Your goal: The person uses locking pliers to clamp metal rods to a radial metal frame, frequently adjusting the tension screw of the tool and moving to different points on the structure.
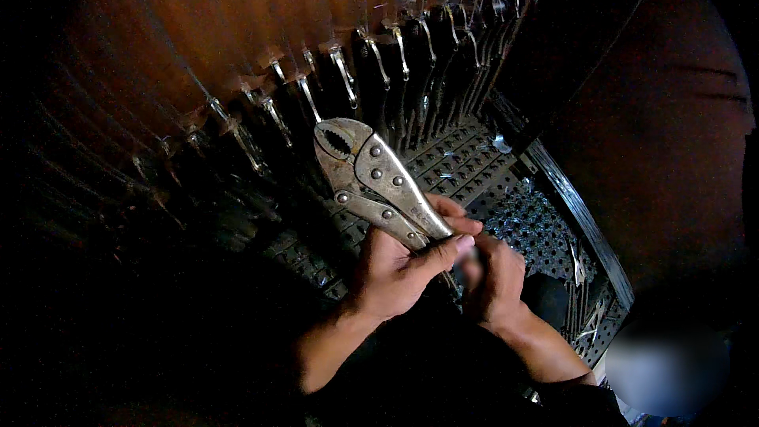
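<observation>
A pair of worn silver locking pliers [385, 182] points up and to the left in front of me, its toothed jaws nearly together with nothing visible between them. My left hand [393, 277] is wrapped round the handles from below, its thumb lying along them. At the lower end of the handles, my right hand [498, 277] is closed with its fingers curled against the tool's tip. What exactly those fingers pinch there is partly hidden and blurred.
Beyond the pliers, a row of hanging metal hooks [342, 75] runs along a rusty brown wall [237, 8]. Below lies a perforated metal floor [466, 150] scattered with shiny bits, edged on the right by a metal rail [581, 217]. A blurred pale round shape [668, 368] sits at lower right.
</observation>
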